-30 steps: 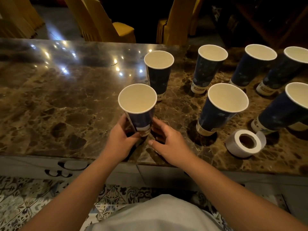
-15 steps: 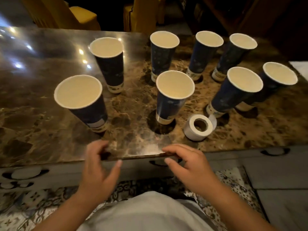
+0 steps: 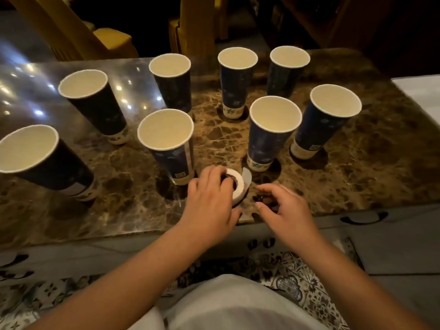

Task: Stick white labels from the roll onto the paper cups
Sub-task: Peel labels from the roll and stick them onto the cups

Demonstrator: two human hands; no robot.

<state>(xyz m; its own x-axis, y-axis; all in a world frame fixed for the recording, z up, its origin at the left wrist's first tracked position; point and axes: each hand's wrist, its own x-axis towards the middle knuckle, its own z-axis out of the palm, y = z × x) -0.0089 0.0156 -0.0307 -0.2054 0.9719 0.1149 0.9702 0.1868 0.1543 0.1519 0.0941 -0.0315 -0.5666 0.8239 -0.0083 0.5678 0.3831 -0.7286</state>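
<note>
Several dark blue paper cups stand upright on the brown marble table [image 3: 357, 177]. The nearest left cup [image 3: 45, 163] carries a white label near its base. Another cup [image 3: 170, 144] stands just left of the white label roll [image 3: 238, 184], and a further cup [image 3: 269, 132] stands behind and to the right of it. My left hand [image 3: 209, 203] grips the roll from its left side, fingers over its top. A loose strip end curls up at the roll's right. My right hand [image 3: 283, 210] hovers just right of the roll, fingers apart, holding nothing.
Yellow chairs [image 3: 114, 41] stand beyond the table's far edge. The table's near edge runs just below my hands, with grey drawer fronts [image 3: 364, 222] under it. Patterned floor tiles [image 3: 292, 282] and my white shirt [image 3: 238, 303] fill the bottom.
Both hands left the labelled cup, drew back to the table edge, then reached forward. My left hand took hold of the roll. The view swung to the right.
</note>
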